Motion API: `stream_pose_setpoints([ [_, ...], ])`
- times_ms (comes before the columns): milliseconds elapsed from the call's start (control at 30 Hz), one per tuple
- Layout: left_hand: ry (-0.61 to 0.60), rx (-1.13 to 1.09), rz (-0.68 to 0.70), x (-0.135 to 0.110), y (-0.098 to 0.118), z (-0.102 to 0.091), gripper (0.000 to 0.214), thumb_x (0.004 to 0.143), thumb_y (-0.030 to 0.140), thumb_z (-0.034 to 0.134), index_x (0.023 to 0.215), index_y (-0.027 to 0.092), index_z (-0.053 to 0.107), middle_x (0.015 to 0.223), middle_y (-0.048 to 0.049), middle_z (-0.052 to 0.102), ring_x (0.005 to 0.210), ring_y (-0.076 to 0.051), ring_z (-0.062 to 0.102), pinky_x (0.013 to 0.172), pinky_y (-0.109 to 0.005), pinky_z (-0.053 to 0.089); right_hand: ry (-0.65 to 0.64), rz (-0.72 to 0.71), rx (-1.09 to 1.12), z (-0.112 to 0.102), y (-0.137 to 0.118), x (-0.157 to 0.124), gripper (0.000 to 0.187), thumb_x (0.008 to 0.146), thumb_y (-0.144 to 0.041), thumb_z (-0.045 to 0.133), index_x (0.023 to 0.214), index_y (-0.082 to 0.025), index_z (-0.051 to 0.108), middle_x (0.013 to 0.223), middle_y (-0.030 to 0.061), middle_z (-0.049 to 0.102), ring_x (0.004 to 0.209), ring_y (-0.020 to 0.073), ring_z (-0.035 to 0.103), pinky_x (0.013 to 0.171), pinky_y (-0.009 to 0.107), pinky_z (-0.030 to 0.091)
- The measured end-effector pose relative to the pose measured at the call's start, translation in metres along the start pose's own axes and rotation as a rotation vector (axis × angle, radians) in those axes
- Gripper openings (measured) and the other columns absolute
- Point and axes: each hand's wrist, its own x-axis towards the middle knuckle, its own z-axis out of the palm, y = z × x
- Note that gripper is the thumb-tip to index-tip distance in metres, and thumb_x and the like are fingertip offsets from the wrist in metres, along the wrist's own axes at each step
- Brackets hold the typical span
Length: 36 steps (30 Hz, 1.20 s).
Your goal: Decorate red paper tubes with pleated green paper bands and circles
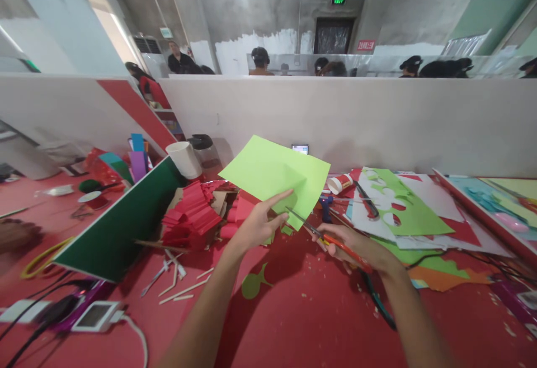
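A light green sheet of paper (272, 169) is held up above the table, its far edge raised. My left hand (258, 222) grips its near edge, thumb below and the index finger stretched across the top. In my right hand (348, 245) are scissors (335, 242) with orange-red handles. Their blades point left and meet the sheet near its lower right corner, close to my left thumb. A small green paper scrap (253, 284) with a curved outline lies on the red table below.
Crumpled red paper (188, 217) and thin wooden sticks (182, 291) lie left, beside a leaning green board (121, 228). A white cup (183, 159) stands behind. On the right are a utility knife (366, 200), green paper with round holes (413, 203) and a dark cable (425, 256).
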Motion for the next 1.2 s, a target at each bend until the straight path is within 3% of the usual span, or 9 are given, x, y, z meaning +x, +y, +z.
stream_pose_setpoints([
  [267, 0.009, 0.022, 0.017, 0.001, -0.001, 0.0, 0.051, 0.087, 0.04, 0.057, 0.136, 0.026, 0.053, 0.128, -0.006, 0.064, 0.125, -0.031, 0.052, 0.102, -0.05, 0.045, 0.039, 0.031, 0.002, 0.002, -0.003, -0.001, 0.036, 0.089, -0.05, 0.057, 0.113, -0.023, 0.054, 0.086, 0.0003, 0.06, 0.044, 0.0055, 0.048, 0.042, 0.018, 0.046],
  [600, -0.001, 0.025, 0.016, 0.0, -0.002, -0.001, 0.053, 0.088, 0.039, 0.056, 0.139, 0.025, 0.049, 0.13, -0.0059, 0.062, 0.125, -0.032, 0.051, 0.103, -0.051, 0.044, 0.038, 0.039, 0.028, 0.003, -0.005, -0.001, 0.034, 0.089, -0.048, 0.058, 0.111, -0.022, 0.055, 0.085, -0.0007, 0.062, 0.039, 0.0031, 0.047, 0.038, 0.016, 0.043],
  [1200, -0.03, 0.046, 0.022, 0.0, 0.002, -0.002, 0.052, 0.09, 0.034, 0.057, 0.14, 0.022, 0.048, 0.124, -0.0088, 0.064, 0.112, -0.029, 0.059, 0.086, -0.041, 0.053, 0.009, -0.027, 0.059, 0.004, -0.006, 0.001, 0.039, 0.088, -0.053, 0.059, 0.111, -0.021, 0.055, 0.082, -0.0022, 0.057, 0.039, 0.0025, 0.044, 0.037, 0.015, 0.037],
])
